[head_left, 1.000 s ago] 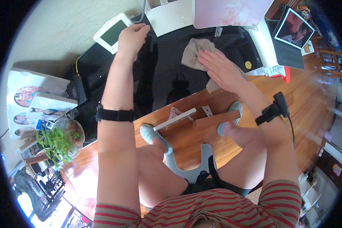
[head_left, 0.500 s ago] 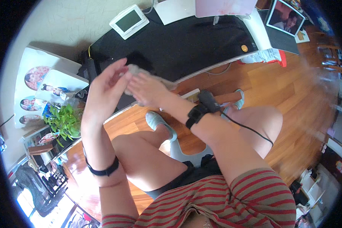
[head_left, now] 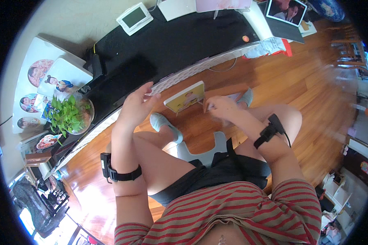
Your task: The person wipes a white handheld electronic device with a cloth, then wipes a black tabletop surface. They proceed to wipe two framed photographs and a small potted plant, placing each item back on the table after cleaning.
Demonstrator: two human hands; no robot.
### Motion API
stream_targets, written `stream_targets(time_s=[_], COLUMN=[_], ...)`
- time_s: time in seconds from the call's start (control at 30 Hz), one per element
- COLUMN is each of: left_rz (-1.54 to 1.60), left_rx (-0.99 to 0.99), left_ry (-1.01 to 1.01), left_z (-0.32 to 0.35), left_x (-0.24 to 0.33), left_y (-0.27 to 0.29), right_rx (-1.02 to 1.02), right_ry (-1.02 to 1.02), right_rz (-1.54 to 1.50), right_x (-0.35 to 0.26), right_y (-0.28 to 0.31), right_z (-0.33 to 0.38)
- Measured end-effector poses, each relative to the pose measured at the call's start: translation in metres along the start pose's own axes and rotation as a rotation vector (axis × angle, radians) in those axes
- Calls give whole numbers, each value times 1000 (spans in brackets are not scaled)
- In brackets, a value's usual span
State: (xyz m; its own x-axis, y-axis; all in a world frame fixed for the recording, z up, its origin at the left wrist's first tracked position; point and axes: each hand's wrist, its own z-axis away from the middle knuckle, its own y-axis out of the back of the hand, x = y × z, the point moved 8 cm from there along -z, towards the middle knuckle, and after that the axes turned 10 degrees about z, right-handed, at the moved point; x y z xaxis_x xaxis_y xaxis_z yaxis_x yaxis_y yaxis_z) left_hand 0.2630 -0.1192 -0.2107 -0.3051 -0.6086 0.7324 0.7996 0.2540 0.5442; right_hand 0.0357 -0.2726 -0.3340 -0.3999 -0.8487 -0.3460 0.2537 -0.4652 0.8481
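My left hand [head_left: 135,107] is raised at the front edge of the black tabletop [head_left: 171,45]. Its fingers are apart and slightly bent, with nothing between them. Further right and lower, my right hand [head_left: 224,108] hangs above the floor in front of my right shin. Motion smears it; the fingers look curled, and a faint pale patch shows under the palm, too blurred to name. Between the two hands a white-edged picture board [head_left: 184,97] with a yellow ground stands tilted, near my slippers.
A potted green plant [head_left: 69,116] and printed portrait boards [head_left: 65,75] stand at the left. On the tabletop's far side are a white device with a grey screen [head_left: 135,18], a small orange item [head_left: 245,38] and a tablet [head_left: 287,10]. A red-and-white bag [head_left: 269,48] hangs by the right end.
My hands were together over the tabletop edge with a pale, cloth-like thing between them. They have separated: the right moved right and down, the left slightly right and lower. The view has shifted.
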Motion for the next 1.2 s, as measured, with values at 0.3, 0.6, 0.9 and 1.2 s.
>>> stream_targets(time_s=[0.3,0.6,0.9,1.2], left_rz=[-161,-231,-140,393], left_rx=[-11,-104,-352,-261], left_ry=[-107,-171,-603,-705], left_z=[-33,-39,11,47], left_x=[38,55,121,157], left_y=[-28,-46,-97,-93], right_rx=[37,8,208,377], right_ry=[-252,-217,-207,-27], right_rz=[453,449,457,140], right_x=[102,87,21,-39], right_y=[-18,19,195,261], right_z=[-14,16,117,150])
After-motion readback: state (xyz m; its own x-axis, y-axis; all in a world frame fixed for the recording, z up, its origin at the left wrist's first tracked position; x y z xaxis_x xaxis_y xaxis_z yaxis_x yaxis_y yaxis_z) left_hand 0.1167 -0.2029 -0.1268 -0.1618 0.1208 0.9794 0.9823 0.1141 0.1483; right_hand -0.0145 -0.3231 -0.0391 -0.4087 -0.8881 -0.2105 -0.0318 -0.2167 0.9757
